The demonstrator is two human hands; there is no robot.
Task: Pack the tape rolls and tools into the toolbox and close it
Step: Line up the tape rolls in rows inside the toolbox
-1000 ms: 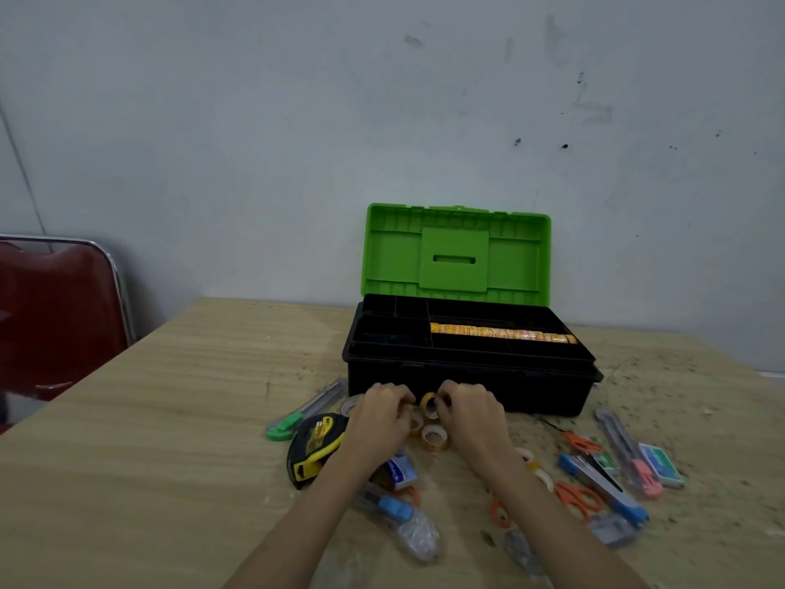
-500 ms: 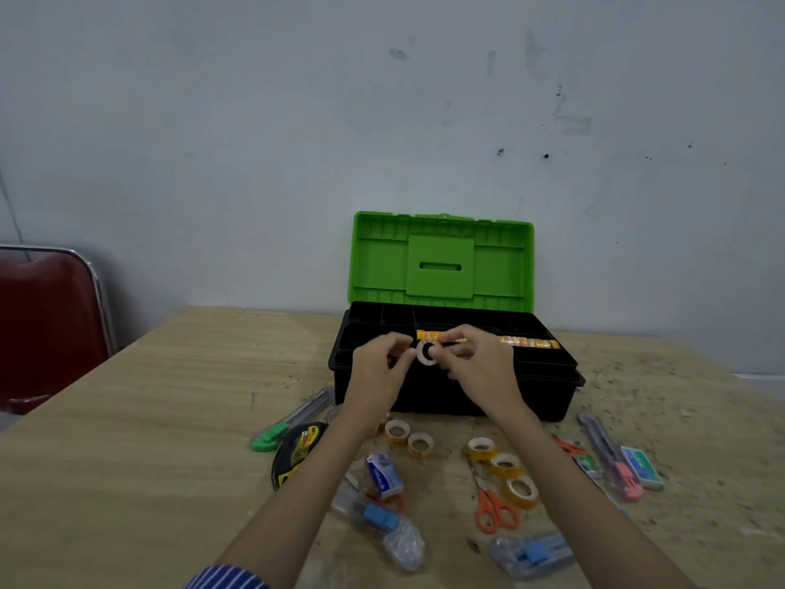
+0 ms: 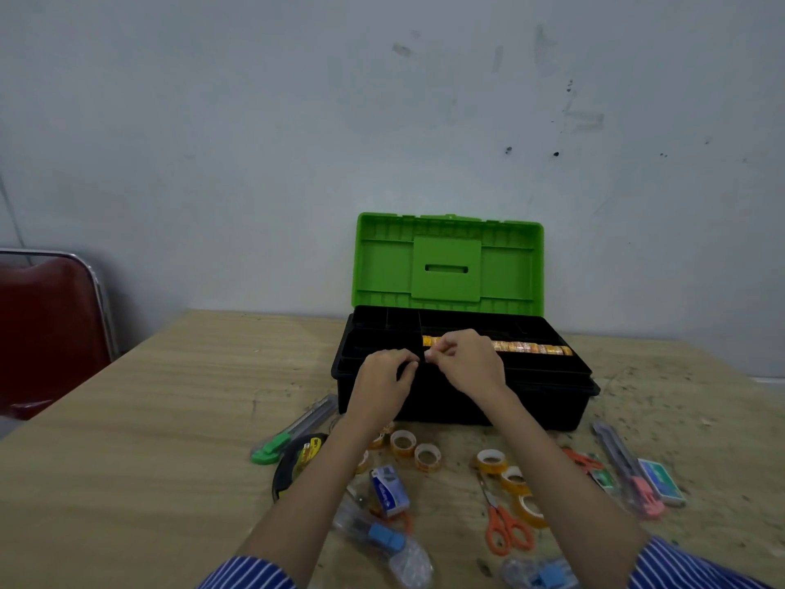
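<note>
The black toolbox (image 3: 463, 403) stands open on the table with its green lid (image 3: 448, 265) upright. A row of yellow tape rolls (image 3: 531, 347) lies in its top tray. My left hand (image 3: 384, 384) and my right hand (image 3: 469, 363) meet over the tray at the row's left end. Their fingertips pinch a small tape roll that is almost wholly hidden. Several loose tape rolls (image 3: 427, 457) lie in front of the box. Nearby are orange scissors (image 3: 505, 531), a green cutter (image 3: 293, 431), a black tape measure (image 3: 297, 461) and a pink cutter (image 3: 628, 469).
A blue and white small box (image 3: 388, 491), a green card box (image 3: 662, 482) and two clear bags with blue parts (image 3: 382, 542) lie near the front edge. A red chair (image 3: 46, 333) stands at the table's left. The wall is just behind the toolbox.
Both hands picked a small tape roll off the table, lifted it and carried it forward. They now hold it low over the tray by the row of rolls.
</note>
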